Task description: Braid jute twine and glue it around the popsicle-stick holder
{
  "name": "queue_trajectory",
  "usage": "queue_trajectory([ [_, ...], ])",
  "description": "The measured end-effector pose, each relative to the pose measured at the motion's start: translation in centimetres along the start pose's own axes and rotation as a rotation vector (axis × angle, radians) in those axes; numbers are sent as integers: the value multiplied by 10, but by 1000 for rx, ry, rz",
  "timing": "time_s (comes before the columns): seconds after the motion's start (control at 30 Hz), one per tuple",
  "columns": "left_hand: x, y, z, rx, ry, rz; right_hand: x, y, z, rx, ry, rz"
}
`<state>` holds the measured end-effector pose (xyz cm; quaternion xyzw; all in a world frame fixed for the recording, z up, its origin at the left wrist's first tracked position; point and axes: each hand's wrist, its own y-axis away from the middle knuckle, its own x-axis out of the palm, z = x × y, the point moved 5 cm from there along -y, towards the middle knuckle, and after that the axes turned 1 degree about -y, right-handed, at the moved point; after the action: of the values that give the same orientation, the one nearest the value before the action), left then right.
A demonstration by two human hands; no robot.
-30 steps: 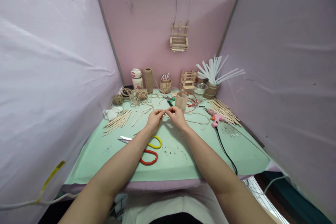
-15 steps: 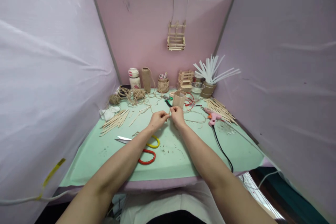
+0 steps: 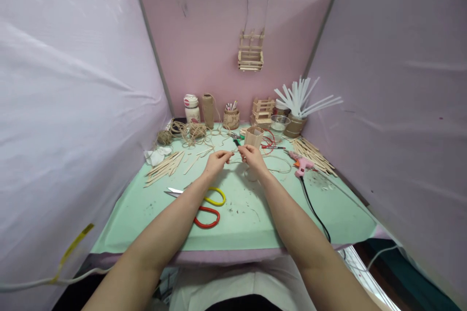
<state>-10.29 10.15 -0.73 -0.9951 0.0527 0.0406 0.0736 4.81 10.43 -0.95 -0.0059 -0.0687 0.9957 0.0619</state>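
Both my hands meet above the middle of the green mat. My left hand and my right hand each pinch a thin jute string that runs between them, fingers closed. The string trails off to the right in a loose loop on the mat. A small cup of wooden sticks stands just behind my right hand.
Scissors with red and yellow handles lie under my left forearm. A pink glue gun with a black cord lies to the right. Loose wooden sticks lie left and right. Twine balls, jars and stick crates line the back wall.
My hands stayed together on the string, with only small shifts of the fingers. The camera swung slightly left and back.
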Motion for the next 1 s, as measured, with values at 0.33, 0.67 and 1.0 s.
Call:
queue_trajectory([
  [0.33,-41,-7,-41,-6,323,-9,60,75,20,-283,741,753],
  [0.67,-44,-4,-56,-29,490,108,76,86,8,-369,1058,595],
  [1.0,-29,-1,-48,-64,478,168,63,9,-8,-209,1070,152],
])
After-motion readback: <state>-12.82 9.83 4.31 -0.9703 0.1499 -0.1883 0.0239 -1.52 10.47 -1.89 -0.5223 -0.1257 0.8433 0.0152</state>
